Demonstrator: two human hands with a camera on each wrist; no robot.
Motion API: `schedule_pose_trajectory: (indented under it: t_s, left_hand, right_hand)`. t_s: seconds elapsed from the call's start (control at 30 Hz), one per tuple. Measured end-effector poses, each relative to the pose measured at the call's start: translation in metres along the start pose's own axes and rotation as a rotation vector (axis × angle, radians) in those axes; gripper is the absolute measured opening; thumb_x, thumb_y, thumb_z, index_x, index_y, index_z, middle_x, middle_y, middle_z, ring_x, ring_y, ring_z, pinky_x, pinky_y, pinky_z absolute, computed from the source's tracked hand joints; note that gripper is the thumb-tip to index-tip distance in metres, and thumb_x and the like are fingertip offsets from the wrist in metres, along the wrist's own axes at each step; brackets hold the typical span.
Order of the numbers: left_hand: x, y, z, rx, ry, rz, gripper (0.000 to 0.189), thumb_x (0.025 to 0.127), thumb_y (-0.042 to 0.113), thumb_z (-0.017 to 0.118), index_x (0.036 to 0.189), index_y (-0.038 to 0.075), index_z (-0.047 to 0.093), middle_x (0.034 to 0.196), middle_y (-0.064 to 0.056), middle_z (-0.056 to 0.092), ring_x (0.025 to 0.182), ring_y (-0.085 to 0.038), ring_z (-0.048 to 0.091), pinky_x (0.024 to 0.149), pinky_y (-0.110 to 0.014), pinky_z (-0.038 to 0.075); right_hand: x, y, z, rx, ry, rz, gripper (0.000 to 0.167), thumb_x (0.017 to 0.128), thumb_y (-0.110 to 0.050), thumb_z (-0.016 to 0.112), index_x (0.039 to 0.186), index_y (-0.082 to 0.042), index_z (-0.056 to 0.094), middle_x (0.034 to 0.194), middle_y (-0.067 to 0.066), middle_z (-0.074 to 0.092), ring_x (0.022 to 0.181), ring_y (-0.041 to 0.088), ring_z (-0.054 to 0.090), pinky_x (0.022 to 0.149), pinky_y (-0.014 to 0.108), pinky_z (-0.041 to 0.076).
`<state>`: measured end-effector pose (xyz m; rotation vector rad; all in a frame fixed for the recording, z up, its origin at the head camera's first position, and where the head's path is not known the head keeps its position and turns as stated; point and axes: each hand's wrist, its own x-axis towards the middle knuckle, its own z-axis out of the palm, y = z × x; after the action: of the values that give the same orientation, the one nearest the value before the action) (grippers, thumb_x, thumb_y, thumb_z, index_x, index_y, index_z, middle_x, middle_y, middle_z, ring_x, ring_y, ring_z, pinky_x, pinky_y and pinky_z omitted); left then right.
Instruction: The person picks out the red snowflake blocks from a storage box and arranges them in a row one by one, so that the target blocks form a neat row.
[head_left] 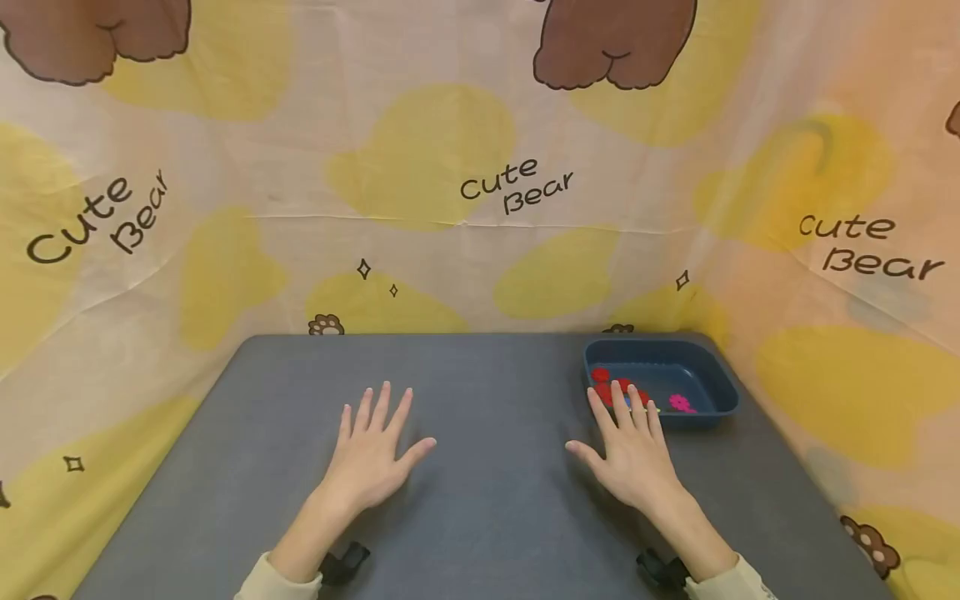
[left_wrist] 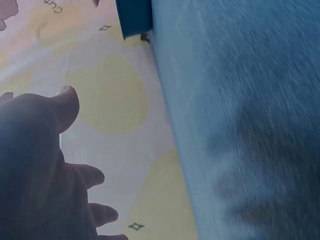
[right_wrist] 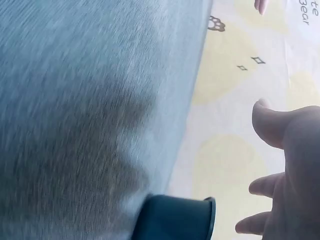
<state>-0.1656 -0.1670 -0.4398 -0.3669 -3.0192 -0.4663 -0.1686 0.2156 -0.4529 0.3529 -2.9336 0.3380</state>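
Far left, the printed backdrop cloth (head_left: 420,125) carries the lettering "Cute Bear" and yellow patches; it also runs behind and to the right of the grey surface (head_left: 487,517). Left of centre, the left hand (head_left: 372,462) hovers above the surface, palm down, fingers straight and spread, thumb pointing inward; its shadow falls below. A pale left sleeve (head_left: 281,582) ends at the forearm, with a black wrist device (head_left: 345,562) just beside it. Bare grey fabric lies between the two hands, which are well apart. Right of centre, the right hand (head_left: 637,467) hovers likewise, fingers extended and fanned, thumb turned inward, a second black wrist device (head_left: 663,571) and a right sleeve (head_left: 729,582) behind it. In the head view its fingertips overlap the near left rim of a blue rectangular tray (head_left: 697,379); the right wrist view shows them apart from it. The tray stands at the surface's far right corner. Inside, left: small red pieces (head_left: 600,375), partly hidden by fingers. Inside, right: a pink flower-shaped piece (head_left: 679,402).
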Motion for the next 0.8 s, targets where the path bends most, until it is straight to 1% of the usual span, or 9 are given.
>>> schedule_pose_trajectory:
  t_s: [0.13,0.37,0.47,0.6,0.8]
  left_hand:
    - [0.006,0.01,0.005,-0.025,-0.005,0.026,0.088,0.098,0.074,0.037,0.164,0.018,0.019,0.169,-0.016,0.005,0.155,-0.041,0.001,0.12,-0.065,0.0]
    - [0.025,0.034,0.012,-0.036,-0.032,0.08,0.087,0.098,0.075,0.03,0.164,0.021,0.014,0.169,-0.012,0.001,0.156,-0.037,-0.001,0.121,-0.062,0.001]
    - [0.033,0.046,0.016,-0.048,-0.03,0.108,0.085,0.099,0.074,0.029,0.164,0.022,0.015,0.17,-0.012,0.003,0.156,-0.036,0.0,0.122,-0.06,0.002]
    - [0.044,0.062,0.023,-0.074,-0.022,0.143,0.082,0.1,0.072,0.028,0.164,0.022,0.017,0.17,-0.012,0.006,0.156,-0.035,0.002,0.122,-0.06,0.005]
    - [0.057,0.082,0.034,-0.086,0.002,0.167,0.079,0.102,0.069,0.025,0.164,0.021,0.017,0.169,-0.014,0.009,0.156,-0.035,0.005,0.123,-0.058,0.006]
  right_hand:
    - [0.003,0.008,-0.003,0.007,-0.009,0.021,0.091,0.095,-0.072,0.047,0.162,-0.013,0.026,0.166,0.026,0.014,0.153,0.048,0.004,0.12,0.063,0.001]
    - [0.005,0.027,-0.009,0.023,-0.014,0.041,0.09,0.097,-0.07,0.047,0.161,-0.009,0.027,0.163,0.031,0.017,0.151,0.052,0.008,0.12,0.065,0.001]
    - [0.005,0.035,-0.012,0.028,-0.013,0.049,0.089,0.097,-0.068,0.047,0.16,-0.008,0.029,0.162,0.033,0.018,0.149,0.054,0.01,0.12,0.064,0.003]
    - [0.005,0.048,-0.016,0.043,0.013,0.062,0.086,0.098,-0.065,0.049,0.158,-0.005,0.032,0.159,0.036,0.023,0.147,0.055,0.015,0.119,0.066,0.008]
    - [0.007,0.067,-0.021,0.063,0.053,0.059,0.08,0.1,-0.058,0.052,0.154,-0.001,0.037,0.155,0.039,0.028,0.145,0.057,0.019,0.116,0.069,0.014]
